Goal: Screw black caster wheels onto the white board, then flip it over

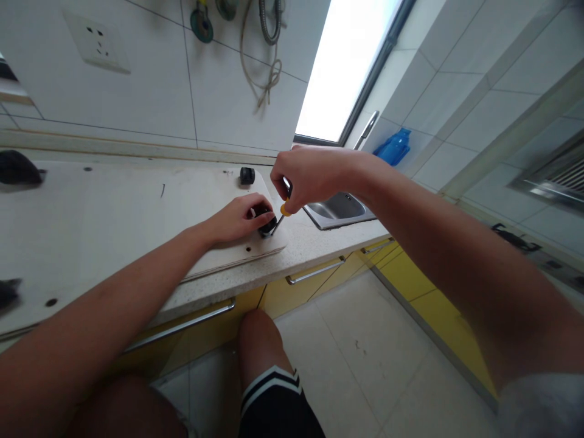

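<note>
A white board (114, 225) lies flat on the counter, with black caster wheels near its corners. My left hand (244, 217) grips one black caster (268, 222) at the board's near right corner. My right hand (296, 179) is closed around a screwdriver (285, 209) with a yellow and black handle. Its thin metal shaft slants down to the base of that caster; the tip's exact contact is too small to make out. Another caster (247, 176) sits at the far right corner, and one more (18, 168) is at the far left.
A steel sink (340, 210) is set into the counter (301, 234) on the right, with a blue plastic item (395, 146) behind it. Yellow drawers with metal handles (317, 272) line the counter's front. A wall socket (98, 42) and a hanging hose (270, 27) are at the back.
</note>
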Motion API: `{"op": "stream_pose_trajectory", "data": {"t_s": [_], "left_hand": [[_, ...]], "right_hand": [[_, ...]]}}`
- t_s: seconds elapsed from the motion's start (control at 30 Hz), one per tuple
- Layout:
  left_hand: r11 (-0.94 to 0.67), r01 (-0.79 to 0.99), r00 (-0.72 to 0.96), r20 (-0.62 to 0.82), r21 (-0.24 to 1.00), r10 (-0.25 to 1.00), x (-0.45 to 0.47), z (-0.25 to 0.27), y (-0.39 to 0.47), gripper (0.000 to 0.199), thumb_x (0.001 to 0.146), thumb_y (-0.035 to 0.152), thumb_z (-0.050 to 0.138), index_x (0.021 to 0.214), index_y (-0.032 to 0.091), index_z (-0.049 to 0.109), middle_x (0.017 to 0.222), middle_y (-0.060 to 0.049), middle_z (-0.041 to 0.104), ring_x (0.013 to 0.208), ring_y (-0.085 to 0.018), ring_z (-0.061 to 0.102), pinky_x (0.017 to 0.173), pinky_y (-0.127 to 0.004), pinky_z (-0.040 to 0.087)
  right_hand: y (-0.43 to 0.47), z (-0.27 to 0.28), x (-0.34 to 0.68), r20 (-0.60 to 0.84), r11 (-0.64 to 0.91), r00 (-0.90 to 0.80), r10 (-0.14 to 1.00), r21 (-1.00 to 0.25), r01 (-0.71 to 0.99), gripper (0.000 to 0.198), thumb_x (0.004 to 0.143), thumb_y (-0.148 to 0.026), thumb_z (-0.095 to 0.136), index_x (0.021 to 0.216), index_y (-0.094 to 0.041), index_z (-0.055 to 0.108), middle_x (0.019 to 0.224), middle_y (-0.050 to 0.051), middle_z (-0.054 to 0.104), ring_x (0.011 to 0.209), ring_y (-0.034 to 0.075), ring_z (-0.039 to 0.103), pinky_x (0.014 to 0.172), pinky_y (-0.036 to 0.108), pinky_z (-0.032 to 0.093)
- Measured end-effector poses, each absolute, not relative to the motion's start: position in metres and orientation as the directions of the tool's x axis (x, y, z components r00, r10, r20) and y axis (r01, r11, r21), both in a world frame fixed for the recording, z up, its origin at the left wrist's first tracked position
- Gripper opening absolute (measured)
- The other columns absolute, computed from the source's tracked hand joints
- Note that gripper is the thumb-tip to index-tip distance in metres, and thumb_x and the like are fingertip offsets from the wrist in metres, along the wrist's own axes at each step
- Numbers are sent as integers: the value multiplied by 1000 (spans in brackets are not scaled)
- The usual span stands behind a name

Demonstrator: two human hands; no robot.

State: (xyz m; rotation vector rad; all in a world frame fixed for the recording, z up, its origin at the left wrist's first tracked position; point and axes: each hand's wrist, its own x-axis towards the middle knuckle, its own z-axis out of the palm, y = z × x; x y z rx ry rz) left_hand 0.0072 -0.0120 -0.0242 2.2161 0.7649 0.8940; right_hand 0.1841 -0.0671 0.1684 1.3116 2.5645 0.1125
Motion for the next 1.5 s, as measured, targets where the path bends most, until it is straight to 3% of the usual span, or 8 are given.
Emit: {"op": "stream_pose_trajectory", "data": {"t_s": [0.23, 0.57, 0.83, 1.0, 1.33, 1.5], "left_hand": [[-627, 299, 591, 376, 720, 714, 8, -24, -14, 48, 100, 66, 65, 113, 21, 75, 111, -12, 80, 91, -25, 72, 82, -41, 57], [-653, 315, 600, 389, 688, 699, 8, -24, -13, 49, 100, 67, 63, 113, 21, 77, 111, -12, 80, 91, -26, 72, 81, -41, 57], [-647, 325, 605, 374, 690, 703, 7, -24, -14, 50, 100, 68, 63, 113, 21, 77, 110, -12, 81, 89, -26, 72, 79, -40, 56], [-645, 331, 605, 370, 689, 705, 7, -24, -13, 50, 101, 68, 63, 115, 22, 77, 111, -12, 81, 89, -26, 72, 78, -40, 56], [-631, 304, 606, 366, 714, 706, 7, -26, -12, 46, 101, 65, 66, 115, 23, 78, 109, -11, 80, 88, -26, 72, 80, -40, 56], [-643, 309, 609, 374, 701, 700, 6, -24, -13, 47, 100, 66, 66, 115, 22, 78, 112, -12, 79, 89, -26, 72, 81, -41, 56]], "right_hand": [[-50, 176, 185, -255, 488, -445, 858, 139, 862, 22, 76, -31, 101, 82, -23, 81, 82, 4, 77, 81, 23, 70, 68, 36, 46], [-45, 179, 186, -297, 368, -310, 903, 160, 916, 32, 77, -47, 100, 86, -22, 82, 61, 0, 68, 60, 21, 69, 59, 35, 44], [-55, 179, 178, -280, 350, -304, 911, 131, 928, 26, 78, -33, 100, 85, -16, 81, 64, 1, 69, 64, 24, 75, 65, 36, 49], [-56, 180, 174, -301, 343, -282, 911, 174, 923, 24, 79, -35, 96, 79, -17, 80, 64, 2, 71, 63, 25, 76, 64, 36, 54], [-57, 178, 163, -331, 355, -272, 904, 224, 908, 23, 84, -34, 90, 86, -12, 82, 69, 7, 75, 63, 27, 77, 65, 40, 60], [-46, 176, 168, -298, 355, -282, 912, 229, 906, 31, 92, -46, 83, 79, -19, 79, 64, 6, 73, 61, 25, 74, 67, 41, 58]]}}
